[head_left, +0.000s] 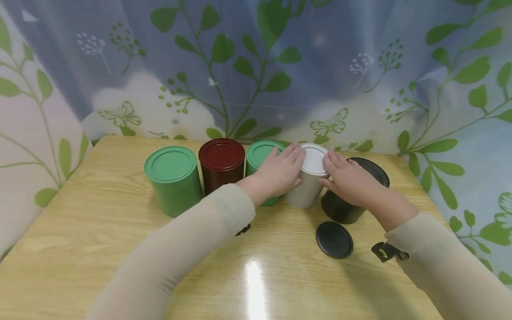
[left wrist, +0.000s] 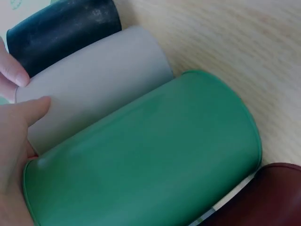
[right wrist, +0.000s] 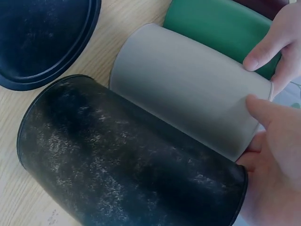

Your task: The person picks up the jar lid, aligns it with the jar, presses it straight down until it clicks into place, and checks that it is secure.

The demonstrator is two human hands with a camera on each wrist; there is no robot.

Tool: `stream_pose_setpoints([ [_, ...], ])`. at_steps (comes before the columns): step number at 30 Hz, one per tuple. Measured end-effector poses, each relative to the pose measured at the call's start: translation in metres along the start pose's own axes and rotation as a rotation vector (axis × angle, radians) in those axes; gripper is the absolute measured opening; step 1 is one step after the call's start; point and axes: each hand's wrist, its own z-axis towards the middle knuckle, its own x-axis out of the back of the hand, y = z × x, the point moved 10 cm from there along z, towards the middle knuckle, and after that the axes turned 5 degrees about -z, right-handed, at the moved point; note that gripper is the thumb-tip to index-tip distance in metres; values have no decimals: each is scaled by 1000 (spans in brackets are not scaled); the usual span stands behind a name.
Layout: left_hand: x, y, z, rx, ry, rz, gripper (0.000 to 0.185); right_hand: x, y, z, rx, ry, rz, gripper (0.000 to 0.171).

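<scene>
A pale grey can (head_left: 306, 195) with a white lid (head_left: 316, 158) stands in a row of cans on the wooden table (head_left: 100, 231). My left hand (head_left: 294, 165) lies over the lid from the left, its thumb (left wrist: 28, 113) on the can's wall (left wrist: 99, 80). From the right, my right hand (head_left: 334, 171) grips the same can at the rim, thumb (right wrist: 268, 117) on the grey side (right wrist: 188, 84). Just to the right stands an open black can (head_left: 344, 211), partly under my right wrist. Its black lid (head_left: 334, 240) lies flat on the table in front.
Left of the grey can stand a green can (head_left: 260, 153) touching it, a dark red can (head_left: 221, 162) and another green can (head_left: 174, 180), all lidded. A leaf-patterned curtain (head_left: 256, 66) hangs behind the table. The table's right edge runs close to my right forearm.
</scene>
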Motion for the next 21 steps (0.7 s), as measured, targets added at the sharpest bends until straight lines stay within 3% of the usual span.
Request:
stream_pose_setpoints([
  [15,4,8,5,-33,-17,183,73,8,-8,1,93,104,-119,55],
  [21,10,8,7,-55,0,193,71,13,-9,0,120,154,-155,50],
])
